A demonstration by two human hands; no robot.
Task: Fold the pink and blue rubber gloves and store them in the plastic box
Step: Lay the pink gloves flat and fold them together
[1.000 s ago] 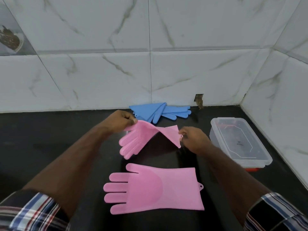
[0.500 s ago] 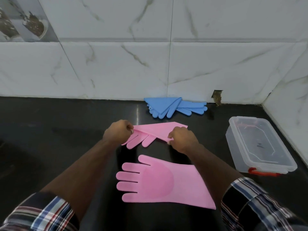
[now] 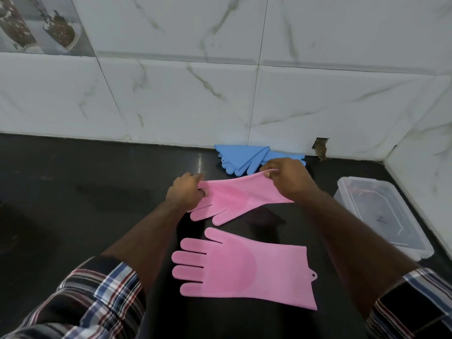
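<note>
— Pink rubber nearest us: a flat pink glove (image 3: 244, 270) on the black worktop (image 3: 97, 204), untouched.

— And beyond it?

— Left hand (image 3: 184, 194) and right hand (image 3: 287, 179) pinch the lifted pink glove (image 3: 234, 199), long axis left-right. Plastic box (image 3: 381, 221) sits rightward, nearer the right hand; its far contents are unclear. Blue gloves (image 3: 242, 157) lie farthest.

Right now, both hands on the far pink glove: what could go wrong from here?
1. The held pink glove is only pinched at its edges by the left hand and right hand; the fold may spring open.
2. The plastic box looks lidded, so storing likely needs a free hand.
</note>
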